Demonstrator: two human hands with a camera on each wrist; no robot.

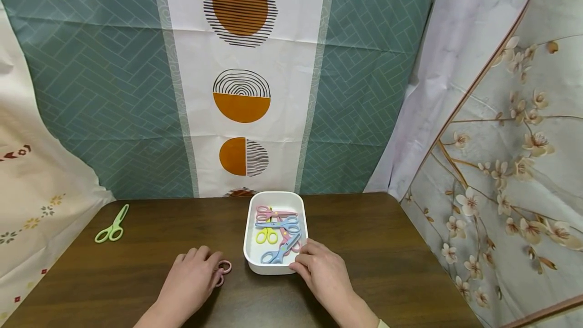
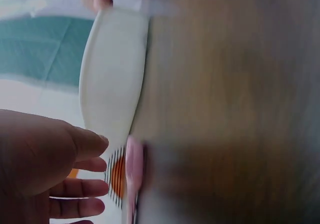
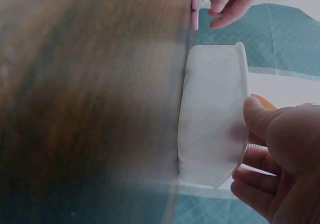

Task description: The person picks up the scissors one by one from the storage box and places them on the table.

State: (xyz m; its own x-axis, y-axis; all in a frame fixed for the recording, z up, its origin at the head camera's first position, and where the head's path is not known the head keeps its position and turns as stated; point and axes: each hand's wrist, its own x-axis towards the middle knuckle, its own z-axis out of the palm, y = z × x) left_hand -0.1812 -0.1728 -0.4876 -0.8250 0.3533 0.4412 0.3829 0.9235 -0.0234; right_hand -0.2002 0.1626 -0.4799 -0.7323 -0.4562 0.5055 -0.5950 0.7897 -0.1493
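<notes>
A white tray (image 1: 269,269) stands on the table, holding several pairs of scissors: pink, blue scissors (image 1: 273,224) and yellow ones. My right hand (image 1: 325,273) holds the tray's near right corner, thumb (image 3: 254,115) on the rim and fingers curled beyond it. To the left of the tray, my left hand (image 1: 191,278) is over a pair of pink scissors (image 2: 134,166) lying on the table. Its fingers are relaxed and apart from the scissors in the left wrist view. From the head, only the scissors' handle loops show; the hand hides the rest.
Light green scissors (image 1: 117,222) lie at the far left of the brown table (image 1: 387,247). A patterned cloth (image 1: 246,115) hangs behind the table, with a floral cloth (image 1: 510,206) on the right and a cream one (image 1: 41,176) on the left.
</notes>
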